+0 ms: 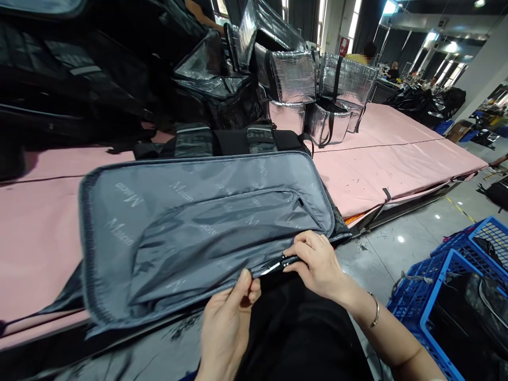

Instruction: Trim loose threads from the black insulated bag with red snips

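A backpack lies open in front of me, its grey printed lining [127,211] facing up and its straps [193,140] at the far side. My right hand [317,262] grips small thread snips [273,264] with black handles, the metal blades pointing left along the near edge of the lining. At that same edge my left hand [232,307] pinches the seam between thumb and fingers, close to the blade tips. Whether a thread lies between the blades is too small to tell.
Silver foil-lined bags [293,76] stand on the pink-covered table [397,143] beyond the backpack. Black bags [99,79] are piled at the back left. Blue crates [432,296] holding dark bags sit on the floor at right. A person in yellow [361,55] is farther back.
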A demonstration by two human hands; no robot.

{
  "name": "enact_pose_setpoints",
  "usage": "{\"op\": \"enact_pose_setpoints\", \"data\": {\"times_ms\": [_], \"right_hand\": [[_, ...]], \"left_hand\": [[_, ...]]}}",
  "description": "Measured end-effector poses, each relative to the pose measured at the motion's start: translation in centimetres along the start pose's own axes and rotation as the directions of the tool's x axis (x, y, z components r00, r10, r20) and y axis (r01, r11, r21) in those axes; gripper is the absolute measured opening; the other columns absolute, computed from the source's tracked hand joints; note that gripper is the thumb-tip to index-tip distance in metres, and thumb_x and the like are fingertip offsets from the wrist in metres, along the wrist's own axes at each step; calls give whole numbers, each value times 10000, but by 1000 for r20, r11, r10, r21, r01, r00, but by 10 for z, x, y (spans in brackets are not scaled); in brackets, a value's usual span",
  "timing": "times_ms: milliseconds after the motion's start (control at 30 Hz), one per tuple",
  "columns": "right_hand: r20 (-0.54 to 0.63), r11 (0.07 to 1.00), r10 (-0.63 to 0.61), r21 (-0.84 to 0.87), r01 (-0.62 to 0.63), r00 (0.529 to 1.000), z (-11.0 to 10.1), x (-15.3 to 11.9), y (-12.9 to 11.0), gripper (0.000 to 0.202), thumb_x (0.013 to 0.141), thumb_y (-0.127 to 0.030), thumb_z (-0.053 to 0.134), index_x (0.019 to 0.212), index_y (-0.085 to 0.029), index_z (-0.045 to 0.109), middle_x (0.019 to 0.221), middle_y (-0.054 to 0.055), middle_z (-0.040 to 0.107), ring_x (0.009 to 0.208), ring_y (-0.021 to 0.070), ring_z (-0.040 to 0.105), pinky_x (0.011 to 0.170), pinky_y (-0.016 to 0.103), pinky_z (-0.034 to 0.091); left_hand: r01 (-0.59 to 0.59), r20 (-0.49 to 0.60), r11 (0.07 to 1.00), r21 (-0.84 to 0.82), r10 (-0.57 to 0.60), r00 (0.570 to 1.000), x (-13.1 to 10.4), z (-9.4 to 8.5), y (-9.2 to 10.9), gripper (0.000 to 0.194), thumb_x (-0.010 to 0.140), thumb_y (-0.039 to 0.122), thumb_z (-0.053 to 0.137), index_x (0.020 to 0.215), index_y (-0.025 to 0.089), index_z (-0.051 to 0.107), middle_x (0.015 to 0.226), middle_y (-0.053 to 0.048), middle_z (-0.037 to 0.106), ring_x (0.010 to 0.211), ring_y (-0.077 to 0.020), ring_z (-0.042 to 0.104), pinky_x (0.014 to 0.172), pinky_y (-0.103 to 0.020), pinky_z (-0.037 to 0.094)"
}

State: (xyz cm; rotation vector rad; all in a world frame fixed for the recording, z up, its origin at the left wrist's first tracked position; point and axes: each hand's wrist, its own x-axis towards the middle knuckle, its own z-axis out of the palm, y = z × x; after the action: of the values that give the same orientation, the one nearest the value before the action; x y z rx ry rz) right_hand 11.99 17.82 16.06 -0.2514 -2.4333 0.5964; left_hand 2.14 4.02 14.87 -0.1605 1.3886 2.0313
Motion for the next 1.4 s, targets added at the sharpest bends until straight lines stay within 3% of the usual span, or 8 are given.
{"op": "enact_pose_setpoints", "data": {"times_ms": [367,833,1400], "right_hand": [[-7,999,39,21,-39,999,4,-1,3,90,879,-266,641,924,-188,644,895,37,557,847,173,547,749,305,400],[-68,986,50,162,-38,996,0,-3,2,46,875,-196,618,918,-189,633,895,43,556,876,183,561,761,311,431],[23,999,22,-26,-21,999,7,7,-7,81,853,-238,672,913,-197,636,907,27,570,822,165,539,713,296,367]], "left_hand": [[-33,4,999,12,33,999,0,2,0,515,368,478,923,487,144,551,510,19,446,537,-86,390,481,-195,370],[40,26,999,23,-41,999,-1,-5,2,515,398,517,904,511,139,573,561,-13,540,537,-87,407,493,-191,377],[18,40,999,47,-20,999,0,-3,3,524,367,541,900,532,134,612,567,-17,556,531,-87,412,498,-190,379]]}}
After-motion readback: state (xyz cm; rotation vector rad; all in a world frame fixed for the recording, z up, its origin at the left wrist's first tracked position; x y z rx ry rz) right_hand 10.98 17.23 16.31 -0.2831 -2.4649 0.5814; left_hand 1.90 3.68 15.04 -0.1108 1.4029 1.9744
